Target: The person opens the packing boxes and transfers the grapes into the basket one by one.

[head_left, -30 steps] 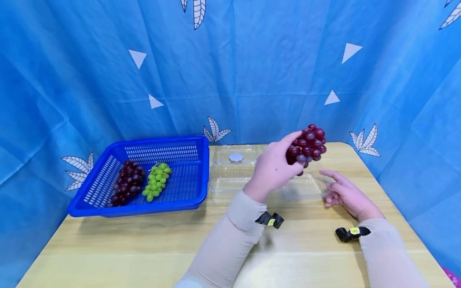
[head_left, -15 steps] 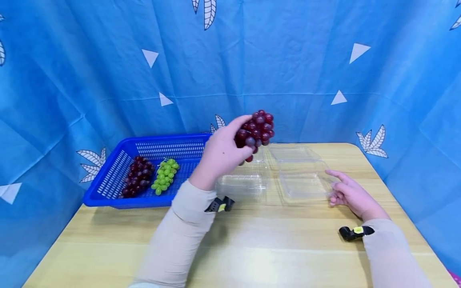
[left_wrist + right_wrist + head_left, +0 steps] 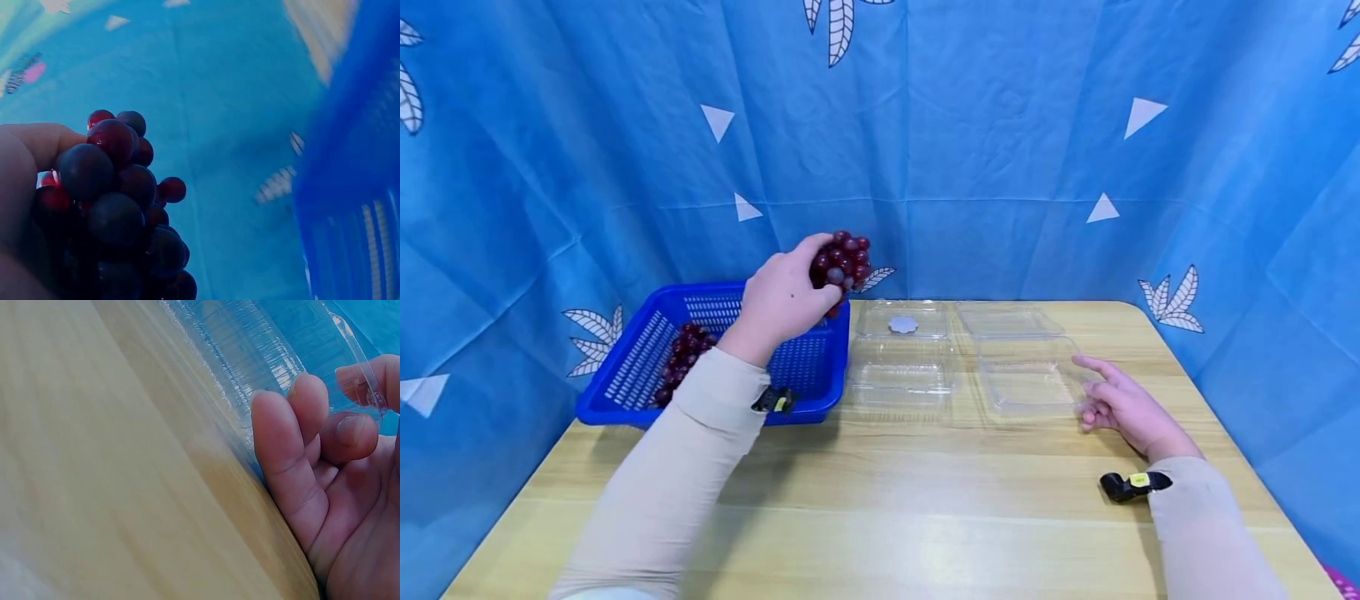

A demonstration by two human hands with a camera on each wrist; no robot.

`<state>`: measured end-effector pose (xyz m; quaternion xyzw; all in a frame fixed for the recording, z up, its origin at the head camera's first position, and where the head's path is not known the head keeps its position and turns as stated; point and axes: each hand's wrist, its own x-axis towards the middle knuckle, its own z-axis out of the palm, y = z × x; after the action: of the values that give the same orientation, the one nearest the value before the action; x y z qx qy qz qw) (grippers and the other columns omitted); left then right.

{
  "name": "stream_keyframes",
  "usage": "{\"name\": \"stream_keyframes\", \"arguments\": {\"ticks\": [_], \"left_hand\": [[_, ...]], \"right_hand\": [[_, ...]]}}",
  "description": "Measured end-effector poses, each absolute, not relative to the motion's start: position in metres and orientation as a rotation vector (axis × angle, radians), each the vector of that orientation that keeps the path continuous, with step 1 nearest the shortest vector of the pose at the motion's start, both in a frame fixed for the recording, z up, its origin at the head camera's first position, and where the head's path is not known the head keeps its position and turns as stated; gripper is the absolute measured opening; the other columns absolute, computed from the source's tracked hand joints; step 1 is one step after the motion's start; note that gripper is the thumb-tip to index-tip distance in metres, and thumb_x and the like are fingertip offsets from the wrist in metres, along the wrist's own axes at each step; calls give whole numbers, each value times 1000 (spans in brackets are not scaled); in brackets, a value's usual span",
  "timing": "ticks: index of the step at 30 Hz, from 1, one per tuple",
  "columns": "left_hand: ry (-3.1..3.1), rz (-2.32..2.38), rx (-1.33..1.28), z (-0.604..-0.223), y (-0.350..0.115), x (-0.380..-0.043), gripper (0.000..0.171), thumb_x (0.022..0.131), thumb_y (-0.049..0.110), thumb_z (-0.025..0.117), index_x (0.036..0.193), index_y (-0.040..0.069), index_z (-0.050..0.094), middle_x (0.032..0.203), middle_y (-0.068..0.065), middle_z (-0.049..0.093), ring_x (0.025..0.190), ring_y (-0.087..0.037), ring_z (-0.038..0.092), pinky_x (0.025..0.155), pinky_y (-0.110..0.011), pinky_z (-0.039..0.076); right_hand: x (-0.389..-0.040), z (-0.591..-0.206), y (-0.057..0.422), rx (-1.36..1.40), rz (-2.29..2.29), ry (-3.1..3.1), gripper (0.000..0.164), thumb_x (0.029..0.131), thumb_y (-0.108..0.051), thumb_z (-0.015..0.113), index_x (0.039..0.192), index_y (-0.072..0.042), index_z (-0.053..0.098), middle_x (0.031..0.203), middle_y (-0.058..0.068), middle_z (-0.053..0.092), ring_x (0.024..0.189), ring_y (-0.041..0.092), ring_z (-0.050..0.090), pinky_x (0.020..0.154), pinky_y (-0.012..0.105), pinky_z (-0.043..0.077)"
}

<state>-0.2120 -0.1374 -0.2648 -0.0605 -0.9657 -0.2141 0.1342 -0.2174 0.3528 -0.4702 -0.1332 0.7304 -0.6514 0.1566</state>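
My left hand [image 3: 786, 296] grips a bunch of dark red grapes [image 3: 844, 262] above the right part of the blue plastic basket [image 3: 808, 412]. In the left wrist view a digit lies against the round grapes [image 3: 115, 219], and the basket's side [image 3: 331, 187] is close at the right. Another dark red bunch [image 3: 681, 358] lies inside the basket, partly behind my left arm. My right hand [image 3: 1127, 408] is at the right edge of a clear plastic clamshell box [image 3: 1030, 383], fingers loosely bent. In the right wrist view one fingertip shows through its clear rim [image 3: 369, 381].
A second clear clamshell box [image 3: 902, 375], lid raised back and bearing a pale label [image 3: 903, 324], stands between the basket and the right-hand box. Both sit on a light wooden table [image 3: 925, 500]. A blue patterned curtain [image 3: 970, 150] hangs behind and at the sides.
My left hand has carried the grape bunch leftwards, from over the right-hand box to over the basket. Green grapes seen earlier in the basket are now hidden. My right hand has stayed put.
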Motion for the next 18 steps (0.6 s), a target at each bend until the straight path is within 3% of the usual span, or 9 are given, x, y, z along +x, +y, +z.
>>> {"name": "stream_keyframes", "arguments": {"ticks": [7, 18], "left_hand": [[-2963, -477, -35, -278, -172, -235, 74, 94, 33, 60, 160, 24, 28, 139, -22, 57, 117, -42, 57, 92, -64, 44], [-3211, -360, 13, -301, -184, -260, 61, 96, 35, 59, 150, 14, 42, 145, -22, 52, 126, -47, 48, 100, -69, 34]], "right_hand": [[-220, -469, 352, -361, -1861, 2103, 58, 109, -12, 37, 158, 3, 10, 71, 8, 55, 64, 18, 60, 67, 41, 60], [-219, -471, 353, -342, -1862, 2105, 58, 109, -12, 38, 159, 2, 11, 72, 7, 54, 64, 17, 60, 68, 42, 61]]}}
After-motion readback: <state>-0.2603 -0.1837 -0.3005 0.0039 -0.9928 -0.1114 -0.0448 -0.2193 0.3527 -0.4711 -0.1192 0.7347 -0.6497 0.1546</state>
